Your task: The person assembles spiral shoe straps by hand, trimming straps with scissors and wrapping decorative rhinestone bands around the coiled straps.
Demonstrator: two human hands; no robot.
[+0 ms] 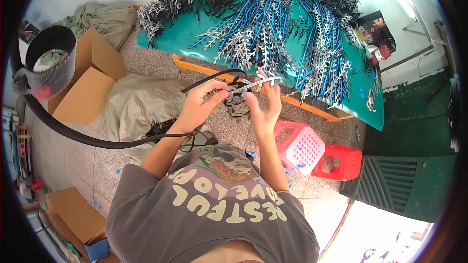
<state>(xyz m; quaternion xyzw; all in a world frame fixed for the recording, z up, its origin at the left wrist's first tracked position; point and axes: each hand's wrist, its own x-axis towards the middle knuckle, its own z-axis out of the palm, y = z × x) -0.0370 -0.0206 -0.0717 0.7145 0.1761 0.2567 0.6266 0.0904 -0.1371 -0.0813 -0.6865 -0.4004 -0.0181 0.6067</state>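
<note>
Between my two hands stretches a thin silver-grey strip with leaf shapes [254, 85], its leafy end pointing to the right. My left hand [199, 107] pinches its left end between thumb and forefinger. My right hand [265, 109] has its fingers around the leafy end, some hidden behind it, with the thumb just below. Dark leafy strands [236, 104] dangle beneath the strip, between the hands. A black cord [214, 74] arcs above my left hand.
A green-topped table [190, 34] ahead carries heaps of silver-black leafy strips and blue-tied bundles [253, 31], with scissors [207, 34]. Pink [302, 148] and red stools [341, 163] stand right. Left are a cardboard box [85, 92], beige cloth [141, 102] and a thick black tube [73, 134].
</note>
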